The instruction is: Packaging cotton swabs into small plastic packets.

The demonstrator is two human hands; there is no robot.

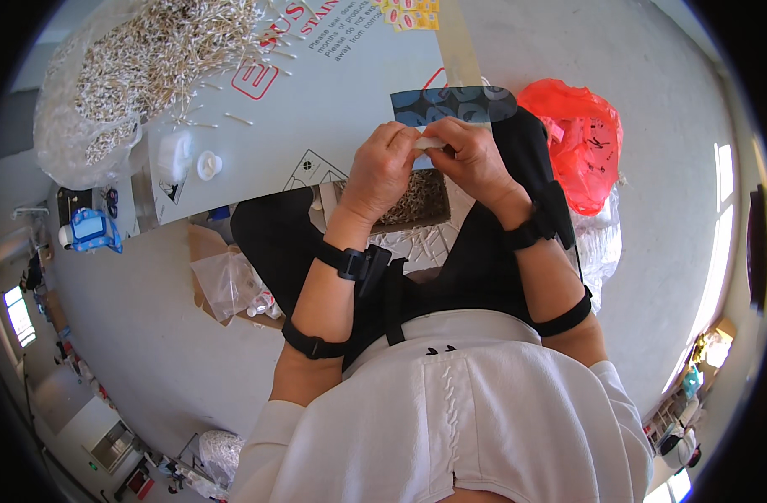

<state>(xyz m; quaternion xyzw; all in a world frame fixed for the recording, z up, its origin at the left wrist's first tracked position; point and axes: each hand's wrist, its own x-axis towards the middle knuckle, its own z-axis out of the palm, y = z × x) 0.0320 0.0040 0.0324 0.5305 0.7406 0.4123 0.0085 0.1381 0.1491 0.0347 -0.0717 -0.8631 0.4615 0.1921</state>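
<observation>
Over the near edge of the table, my left hand (382, 168) and my right hand (470, 158) meet with fingers closed on a small white piece (431, 143). Fingers cover much of it, so its exact kind cannot be made out. Just beyond the hands lies a dark sheet with round shapes (408, 106). Below them, between my knees, a box of cotton swabs (413, 201) shows partly. To the left on the table are a translucent white container (174, 153) and a small round white cap (208, 165).
A big clear bag of cotton swabs (157, 71) spills onto the table (270, 138). Yellow packets (413, 12) lie at the far edge. A red plastic bag (580, 142) hangs at the right. A blue tissue pack (92, 230) sits at left; a cardboard box (205, 285) is on the floor.
</observation>
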